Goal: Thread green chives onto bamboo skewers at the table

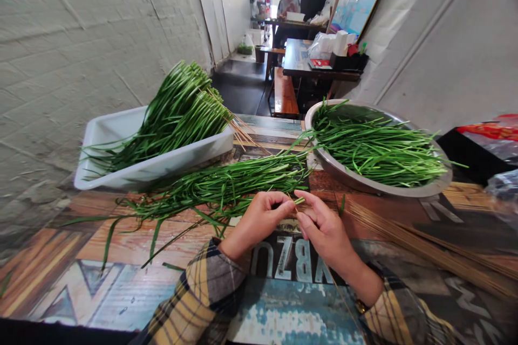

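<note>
Over the table my left hand point(263, 221) is closed in a pinch on garlic chives, and their pale cut ends point(299, 201) poke out past its fingertips. Facing it, my right hand point(327, 229) pinches a thin bamboo skewer point(343, 299), which slants down toward the table's near edge. The skewer's tip is at the chive ends; whether it pierces them I cannot tell. Just beyond both hands lies a loose pile of garlic chives point(230, 180). Skewered chives point(190, 113) are heaped in a white tray point(101, 180) at the left, their sticks jutting out to the right.
At the right, a metal basin point(388, 190) holds more loose chives point(376, 145). Bare bamboo skewers point(429, 250) lie below it. Plastic bags point(502, 140) sit at the far right. A person point(288, 2) sits at a back table, beyond another table point(297, 56) and a bench point(285, 91).
</note>
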The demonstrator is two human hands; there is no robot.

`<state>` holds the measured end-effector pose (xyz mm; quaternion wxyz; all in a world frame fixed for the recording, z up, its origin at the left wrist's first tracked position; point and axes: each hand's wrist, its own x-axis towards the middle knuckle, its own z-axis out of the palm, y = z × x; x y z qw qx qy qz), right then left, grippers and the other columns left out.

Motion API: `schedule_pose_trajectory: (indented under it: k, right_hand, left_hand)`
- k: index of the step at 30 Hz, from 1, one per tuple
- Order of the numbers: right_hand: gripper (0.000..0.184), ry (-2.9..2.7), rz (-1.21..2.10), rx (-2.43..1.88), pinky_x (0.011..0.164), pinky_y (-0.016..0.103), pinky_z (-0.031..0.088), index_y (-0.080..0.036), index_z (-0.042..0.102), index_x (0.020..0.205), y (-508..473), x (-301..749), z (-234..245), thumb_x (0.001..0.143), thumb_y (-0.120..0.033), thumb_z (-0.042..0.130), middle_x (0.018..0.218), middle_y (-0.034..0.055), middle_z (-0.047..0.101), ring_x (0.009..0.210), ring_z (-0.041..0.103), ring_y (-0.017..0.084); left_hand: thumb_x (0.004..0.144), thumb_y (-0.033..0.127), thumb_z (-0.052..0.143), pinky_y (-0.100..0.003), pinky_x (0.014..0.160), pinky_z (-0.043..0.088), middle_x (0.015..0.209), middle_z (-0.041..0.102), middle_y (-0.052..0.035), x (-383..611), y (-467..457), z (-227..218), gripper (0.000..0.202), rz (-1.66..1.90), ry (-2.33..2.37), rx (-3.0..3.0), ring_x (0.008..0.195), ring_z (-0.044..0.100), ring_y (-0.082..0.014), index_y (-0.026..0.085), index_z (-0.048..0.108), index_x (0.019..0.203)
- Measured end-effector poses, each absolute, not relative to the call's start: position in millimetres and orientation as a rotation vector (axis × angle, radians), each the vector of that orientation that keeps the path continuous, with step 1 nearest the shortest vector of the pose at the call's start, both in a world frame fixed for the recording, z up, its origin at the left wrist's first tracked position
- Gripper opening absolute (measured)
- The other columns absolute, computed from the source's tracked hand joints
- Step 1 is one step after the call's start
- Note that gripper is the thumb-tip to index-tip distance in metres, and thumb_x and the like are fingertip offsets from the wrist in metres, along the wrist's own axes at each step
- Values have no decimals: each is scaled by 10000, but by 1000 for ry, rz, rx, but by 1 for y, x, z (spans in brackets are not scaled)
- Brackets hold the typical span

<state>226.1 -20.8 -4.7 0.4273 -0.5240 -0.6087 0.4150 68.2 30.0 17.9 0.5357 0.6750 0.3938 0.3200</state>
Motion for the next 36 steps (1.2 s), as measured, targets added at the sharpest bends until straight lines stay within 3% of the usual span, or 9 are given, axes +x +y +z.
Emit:
schedule_pose_trajectory:
  k: [5, 8, 12, 16, 20, 29, 36]
  right_hand:
    - [340, -1524, 1013, -1300, 517, 237, 380, -151, 511, 1225, -20, 225, -7, 915, -288, 482, 544, -67, 505, 493, 475, 108]
    - [288, -1496, 1037, -1288, 519, 235, 393, -157, 529, 1158, -18, 226, -8, 902, -288, 507, 539, -66, 522, 490, 493, 107]
    - [270, -1390, 1167, -1291, 456, 223, 387, -159, 552, 1092, -15, 227, -9, 894, -340, 517, 532, -58, 550, 429, 488, 99]
    - [300, -1237, 1290, -1273, 419, 206, 376, -152, 565, 1040, -13, 226, -6, 857, -390, 553, 560, -42, 579, 418, 484, 89]
    - [294, -1166, 1344, -1240, 437, 198, 408, -156, 585, 979, -14, 223, -2, 810, -396, 604, 586, -32, 584, 480, 518, 95]
    - [304, -1178, 1359, -1246, 408, 184, 351, -154, 575, 991, -13, 221, -5, 815, -401, 599, 567, -49, 565, 420, 457, 71]
    - [287, -1207, 1262, -1285, 403, 193, 326, -160, 584, 988, -15, 222, -7, 837, -404, 583, 551, -55, 539, 422, 437, 81]
  left_hand:
    - [825, 270, 538, -200, 500, 280, 512, 453, 40, 70, 29, 18, 315, 737, 947, 1623, 517, 374, -73, 120, 560, 548]
    - [846, 255, 516, -202, 515, 321, 538, 519, 28, 71, 28, 20, 309, 725, 952, 1688, 530, 434, -85, 120, 605, 582]
    - [860, 232, 545, -237, 668, 436, 757, 675, -34, 67, 30, 17, 197, 853, 1046, 1891, 714, 591, -143, 139, 714, 819]
    - [898, 223, 514, -284, 781, 457, 936, 653, -78, 54, 42, 11, 213, 1139, 1334, 2088, 866, 597, -174, 154, 680, 1012]
    - [878, 171, 530, -336, 825, 443, 947, 631, -71, 45, 51, 6, 171, 1045, 1535, 2353, 916, 555, -207, 179, 668, 978]
    - [838, 184, 593, -343, 723, 390, 912, 610, -66, 49, 50, 3, 68, 660, 1722, 2603, 868, 520, -226, 196, 652, 867]
    - [863, 137, 504, -351, 758, 377, 917, 621, -65, 55, 44, 12, 126, 903, 1633, 2526, 893, 512, -223, 182, 590, 784]
